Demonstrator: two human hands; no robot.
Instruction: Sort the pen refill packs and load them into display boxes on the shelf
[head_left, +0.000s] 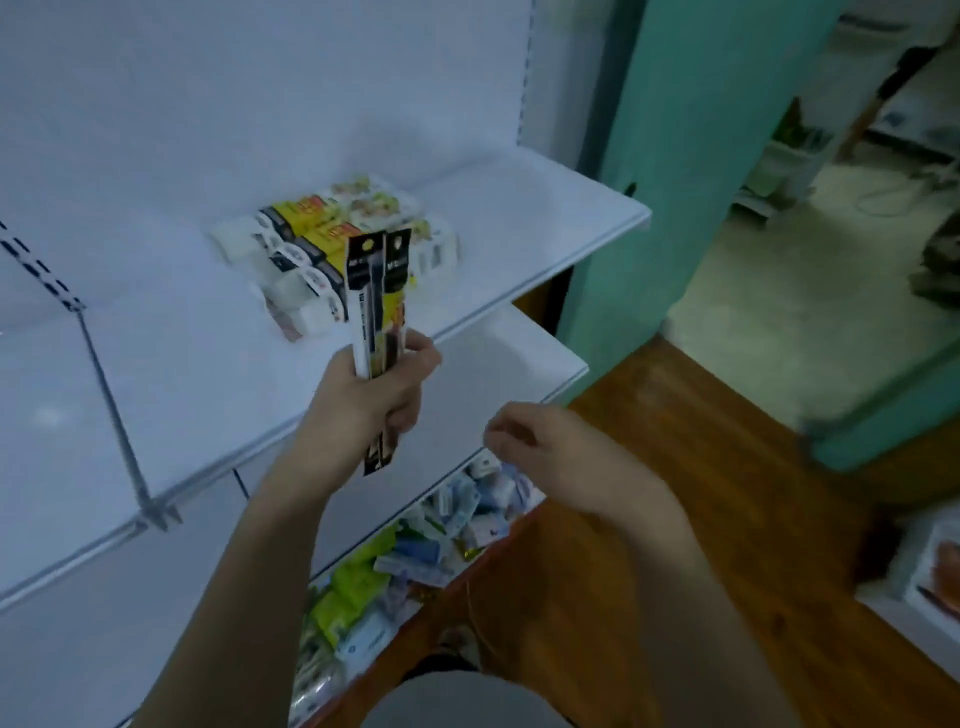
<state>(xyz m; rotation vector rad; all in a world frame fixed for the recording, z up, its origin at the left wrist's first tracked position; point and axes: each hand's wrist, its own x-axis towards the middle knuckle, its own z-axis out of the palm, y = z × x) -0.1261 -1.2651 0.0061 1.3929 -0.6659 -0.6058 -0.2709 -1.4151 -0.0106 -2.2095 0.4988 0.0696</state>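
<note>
Pack print was too blurry to read; left hand (375, 387) gripped the refill packs (377, 301), right hand (540, 447) loosely curled, holding nothing.

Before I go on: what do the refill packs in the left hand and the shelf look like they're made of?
Refill packs: probably thin printed card or plastic sleeves, black and white; they stand flat and stiff above the left hand. Blur hides the finish. Shelf: smooth white board, likely painted metal or laminate, with a faint sheen; the exact material is unclear.

Display boxes (332, 249) sit on upper shelf (519, 228); lower shelf (493, 364) beneath, seemingly.
</note>
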